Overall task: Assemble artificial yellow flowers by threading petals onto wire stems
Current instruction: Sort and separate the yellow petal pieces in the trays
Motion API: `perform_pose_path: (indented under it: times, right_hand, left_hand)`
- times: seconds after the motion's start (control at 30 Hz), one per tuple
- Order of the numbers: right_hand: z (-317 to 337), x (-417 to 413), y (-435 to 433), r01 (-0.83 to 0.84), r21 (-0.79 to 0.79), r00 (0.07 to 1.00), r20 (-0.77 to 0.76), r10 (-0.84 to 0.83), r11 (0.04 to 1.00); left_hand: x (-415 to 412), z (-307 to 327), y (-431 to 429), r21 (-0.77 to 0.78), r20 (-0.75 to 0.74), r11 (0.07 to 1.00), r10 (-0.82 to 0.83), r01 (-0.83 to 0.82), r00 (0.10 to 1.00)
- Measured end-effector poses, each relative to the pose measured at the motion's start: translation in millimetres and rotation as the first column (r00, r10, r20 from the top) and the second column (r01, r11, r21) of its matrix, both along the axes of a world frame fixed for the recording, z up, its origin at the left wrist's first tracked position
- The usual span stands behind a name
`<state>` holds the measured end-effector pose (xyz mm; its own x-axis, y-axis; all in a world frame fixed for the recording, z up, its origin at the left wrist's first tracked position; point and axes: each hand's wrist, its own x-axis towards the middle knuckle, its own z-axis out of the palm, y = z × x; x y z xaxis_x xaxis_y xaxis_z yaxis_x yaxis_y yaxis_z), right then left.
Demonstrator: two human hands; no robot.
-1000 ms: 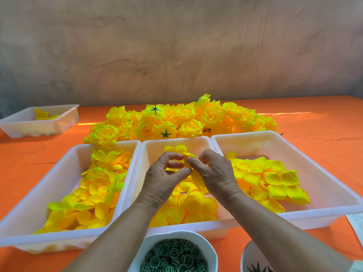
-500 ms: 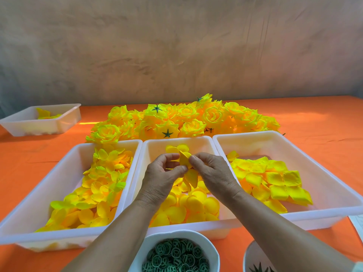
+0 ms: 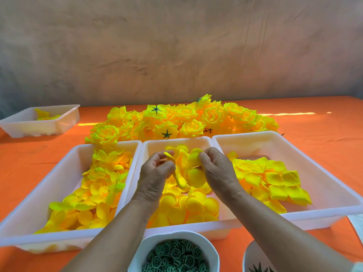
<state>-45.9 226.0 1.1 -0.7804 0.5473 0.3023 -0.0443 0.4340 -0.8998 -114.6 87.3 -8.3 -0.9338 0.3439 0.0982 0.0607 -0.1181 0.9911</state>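
Over the middle white tray (image 3: 177, 141), both my hands hold a cluster of yellow petals (image 3: 184, 165) between them. My left hand (image 3: 155, 173) pinches one petal edge at the cluster's left side. My right hand (image 3: 218, 169) pinches the right side with thumb and fingers. Part of the cluster hangs down between the hands toward the loose round petals (image 3: 188, 207) lying in that tray. No wire stem is visible.
A left tray (image 3: 39, 195) and a right tray (image 3: 334, 195) hold more yellow petals. Finished yellow flowers (image 3: 182, 120) are heaped behind the trays on the orange cloth. A bowl of green rings (image 3: 174, 254) sits nearest me, a second bowl (image 3: 249, 258) at its right, a small tray (image 3: 64, 118) far left.
The hands have drawn slightly apart and the petal cluster between them has spread wider, with more of it hanging down.
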Motion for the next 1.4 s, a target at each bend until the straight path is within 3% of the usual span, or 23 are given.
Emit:
perform_pose_path:
  times: [0.13, 0.2, 0.27, 0.33, 0.53, 0.67, 0.77, 0.87, 1.03, 1.27, 1.4]
  right_hand:
    - [4, 0, 4, 0.071, -0.116, 0.995, -0.056, -0.078, 0.991]
    - [6, 0, 7, 0.094, -0.239, 0.987, -0.105, -0.122, 0.966]
    - [6, -1, 10, 0.088, -0.325, 0.982, -0.128, -0.136, 0.942]
    - [5, -2, 10, 0.068, -0.333, 0.986, -0.122, -0.115, 0.94]
    - [5, -1, 9, 0.018, -0.324, 0.989, -0.136, -0.065, 0.946]
    - [7, -1, 11, 0.023, -0.402, 0.985, -0.149, -0.09, 0.916]
    - [8, -1, 12, -0.006, -0.435, 0.984, -0.165, -0.073, 0.9]
    - [7, -1, 12, -0.011, -0.424, 0.986, -0.153, -0.059, 0.906]
    - [6, -1, 10, -0.048, -0.375, 0.986, -0.165, -0.016, 0.926]
    - [3, -1, 10, -0.031, -0.286, 0.985, -0.17, -0.019, 0.958]
    - [0, -4, 13, 0.077, -0.274, 0.977, -0.174, -0.128, 0.959]
  left_hand:
    - [-3, 0, -1, -0.06, 0.005, 0.979, 0.197, -0.196, 0.98]
    - [-7, 1, -4, -0.061, 0.098, 0.948, 0.316, -0.312, 0.944]
    - [-7, 4, -5, -0.066, 0.164, 0.936, 0.353, -0.347, 0.921]
    - [-6, 5, -4, -0.129, 0.09, 0.932, 0.35, -0.338, 0.932]
    - [2, 0, -1, -0.387, -0.163, 0.907, 0.109, -0.165, 0.981]
    - [12, 6, -2, -0.27, -0.061, 0.961, -0.086, 0.067, 0.994]
    - [15, 8, -3, -0.155, -0.002, 0.985, -0.074, 0.072, 0.997]
    - [15, 7, -3, -0.238, 0.063, 0.944, -0.219, 0.228, 0.974]
    - [12, 2, 0, -0.269, 0.106, 0.915, -0.281, 0.3, 0.954]
    - [4, -3, 0, -0.159, 0.082, 0.975, -0.145, 0.156, 0.986]
    - [-2, -4, -1, -0.164, 0.068, 0.984, 0.086, -0.074, 0.994]
